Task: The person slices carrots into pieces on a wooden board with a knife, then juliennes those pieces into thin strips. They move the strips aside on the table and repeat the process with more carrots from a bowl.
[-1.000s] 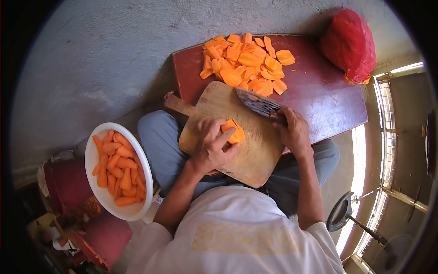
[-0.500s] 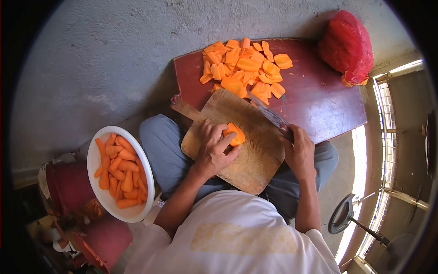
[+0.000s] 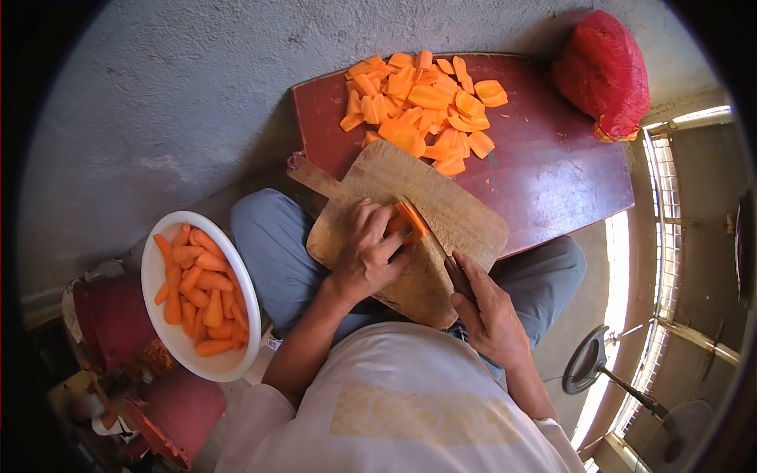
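Observation:
On a wooden cutting board [image 3: 378, 181] across my lap, my left hand [image 3: 369, 251] grips a piece of carrot [image 3: 411, 220], fingers curled over its left side. My right hand [image 3: 493, 315] is closed around the dark handle of a knife [image 3: 435, 243]. The blade lies along the right side of the carrot, edge down, pointing away from me. Small orange crumbs speckle the board below the carrot. Beyond the board's far edge, a heap of sliced carrot pieces [image 3: 426, 98] lies on a dark red tabletop [image 3: 552, 169].
A white basin [image 3: 150, 299] of peeled whole carrots stands at my left. Dark red buckets [image 3: 177, 414] sit behind it. A red mesh sack [image 3: 603, 75] rests at the table's far right, against the grey wall [image 3: 197, 102]. A pedestal fan [image 3: 686, 430] stands at lower right.
My right hand has brought the knife from over the board's far right edge, left and nearer, onto the carrot. My left hand keeps its hold. The whole view has shifted slightly.

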`<state>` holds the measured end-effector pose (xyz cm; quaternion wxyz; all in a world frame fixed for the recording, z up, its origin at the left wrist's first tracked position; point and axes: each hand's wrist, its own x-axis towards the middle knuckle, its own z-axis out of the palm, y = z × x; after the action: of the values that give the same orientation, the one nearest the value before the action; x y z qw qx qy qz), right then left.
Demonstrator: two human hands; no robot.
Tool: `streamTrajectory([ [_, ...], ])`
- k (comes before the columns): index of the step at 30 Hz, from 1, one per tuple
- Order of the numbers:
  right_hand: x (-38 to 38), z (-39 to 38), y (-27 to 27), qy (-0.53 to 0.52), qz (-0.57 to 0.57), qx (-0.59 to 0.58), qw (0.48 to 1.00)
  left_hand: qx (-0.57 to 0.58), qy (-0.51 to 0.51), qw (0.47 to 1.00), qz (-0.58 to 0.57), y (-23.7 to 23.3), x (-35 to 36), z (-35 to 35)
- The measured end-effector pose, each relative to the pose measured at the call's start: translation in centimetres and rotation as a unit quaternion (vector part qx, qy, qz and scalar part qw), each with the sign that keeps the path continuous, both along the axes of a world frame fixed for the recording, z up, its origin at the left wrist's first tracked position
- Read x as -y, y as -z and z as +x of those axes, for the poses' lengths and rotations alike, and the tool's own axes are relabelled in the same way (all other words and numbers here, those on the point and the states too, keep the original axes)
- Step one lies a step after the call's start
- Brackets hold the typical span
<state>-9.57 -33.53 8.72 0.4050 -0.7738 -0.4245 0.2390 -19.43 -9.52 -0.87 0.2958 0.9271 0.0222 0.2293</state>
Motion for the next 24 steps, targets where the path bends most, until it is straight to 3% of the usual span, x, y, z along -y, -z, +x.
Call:
streamTrajectory([
  [11,0.4,-1.7,-1.6,0.01,-0.094,-0.017,0.995,-0.011,0.02,1.0,-0.007,0.3,-0.2,-0.2],
  [24,-0.8,-1.8,-0.9,0.011,-0.077,-0.007,0.997,-0.019,0.01,1.0,0.016,0.2,-0.1,-0.1],
])
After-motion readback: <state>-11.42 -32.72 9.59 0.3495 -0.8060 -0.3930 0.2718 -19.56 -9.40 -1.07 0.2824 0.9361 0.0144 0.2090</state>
